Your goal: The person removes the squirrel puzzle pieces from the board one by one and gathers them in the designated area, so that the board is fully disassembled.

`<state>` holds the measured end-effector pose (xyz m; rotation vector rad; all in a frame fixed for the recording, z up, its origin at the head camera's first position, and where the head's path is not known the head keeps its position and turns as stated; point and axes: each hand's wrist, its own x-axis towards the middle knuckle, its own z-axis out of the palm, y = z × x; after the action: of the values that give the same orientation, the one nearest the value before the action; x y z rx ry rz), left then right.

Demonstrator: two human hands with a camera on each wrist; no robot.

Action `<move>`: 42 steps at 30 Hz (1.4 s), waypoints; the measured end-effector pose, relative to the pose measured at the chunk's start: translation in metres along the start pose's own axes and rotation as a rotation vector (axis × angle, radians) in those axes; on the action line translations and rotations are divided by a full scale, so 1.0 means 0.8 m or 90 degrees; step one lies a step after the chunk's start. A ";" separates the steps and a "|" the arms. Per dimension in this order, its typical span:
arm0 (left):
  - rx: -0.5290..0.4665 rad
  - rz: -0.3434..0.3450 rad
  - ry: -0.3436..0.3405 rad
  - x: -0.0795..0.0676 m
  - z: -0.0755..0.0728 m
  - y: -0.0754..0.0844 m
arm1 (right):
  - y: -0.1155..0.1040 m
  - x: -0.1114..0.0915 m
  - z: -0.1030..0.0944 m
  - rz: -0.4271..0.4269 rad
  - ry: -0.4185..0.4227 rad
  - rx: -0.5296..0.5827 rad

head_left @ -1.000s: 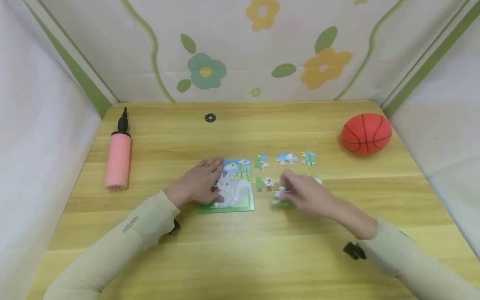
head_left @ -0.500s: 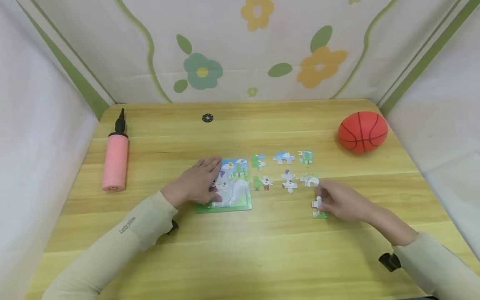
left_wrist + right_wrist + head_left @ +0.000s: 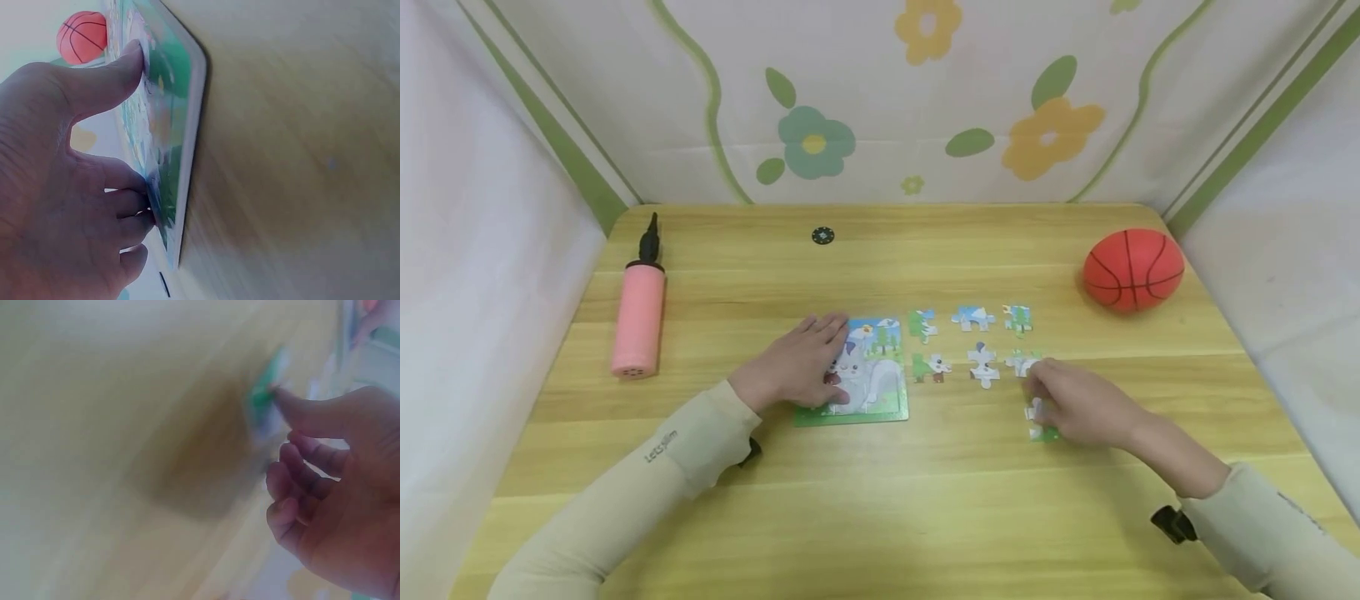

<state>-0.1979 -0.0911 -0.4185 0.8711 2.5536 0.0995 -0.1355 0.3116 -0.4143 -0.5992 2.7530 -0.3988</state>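
Observation:
My left hand (image 3: 797,364) rests on the left part of a jigsaw puzzle board (image 3: 850,420) with a green border and a squirrel-like picture. In the left wrist view its thumb and fingertips touch the top of the board (image 3: 169,150). At the right, my right hand (image 3: 1086,404) pinches a green-and-white puzzle piece (image 3: 1042,432), partly hidden by the fingers. The right wrist view shows the thumb against this blurred piece (image 3: 262,394), at or close above the tabletop. Several loose pieces lie between the hands in two rows, among them a rabbit-eared piece (image 3: 982,367).
A red toy basketball (image 3: 1133,271) sits at the back right of the wooden table (image 3: 880,508). A pink hand pump (image 3: 639,321) lies at the left. Near the back edge is a black round chip (image 3: 823,236). A flowered curtain (image 3: 880,100) hangs behind.
My right hand has carried the pinched piece rightward from beside the board to below the right end of the loose rows. The left hand has stayed on the board.

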 end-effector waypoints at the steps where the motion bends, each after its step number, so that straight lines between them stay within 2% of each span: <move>1: 0.004 0.001 0.000 0.000 -0.001 0.001 | -0.007 0.003 -0.002 -0.002 0.009 -0.002; 4: 0.020 0.008 0.003 0.000 -0.002 0.004 | -0.037 0.023 -0.007 -0.028 0.046 -0.006; 8: 0.015 0.036 0.011 -0.001 -0.003 0.006 | -0.088 0.061 -0.004 -0.109 0.071 -0.010; 11: -0.020 0.060 0.022 -0.003 -0.005 0.003 | -0.125 0.090 0.006 -0.164 0.057 -0.012; 14: -0.052 0.056 0.026 -0.006 -0.009 -0.005 | -0.153 0.113 0.019 -0.191 0.029 -0.031; 20: -0.079 0.032 -0.004 -0.005 -0.011 -0.019 | -0.186 0.142 0.042 -0.186 -0.019 -0.061; 27: -0.073 0.025 0.001 -0.003 -0.005 -0.020 | -0.201 0.152 0.050 -0.159 -0.035 -0.055; 34: -0.059 -0.011 0.005 -0.011 -0.006 -0.022 | -0.213 0.155 0.053 -0.140 -0.037 -0.016; 38: -0.049 -0.016 0.012 -0.016 -0.005 -0.026 | -0.219 0.150 0.055 -0.165 -0.010 -0.005; 42: -0.050 -0.016 0.013 -0.018 -0.002 -0.029 | -0.213 0.130 0.051 -0.174 0.015 0.042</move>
<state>-0.2014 -0.1182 -0.4159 0.8115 2.5597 0.2010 -0.1514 0.1088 -0.4194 -0.9623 2.6738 -0.5572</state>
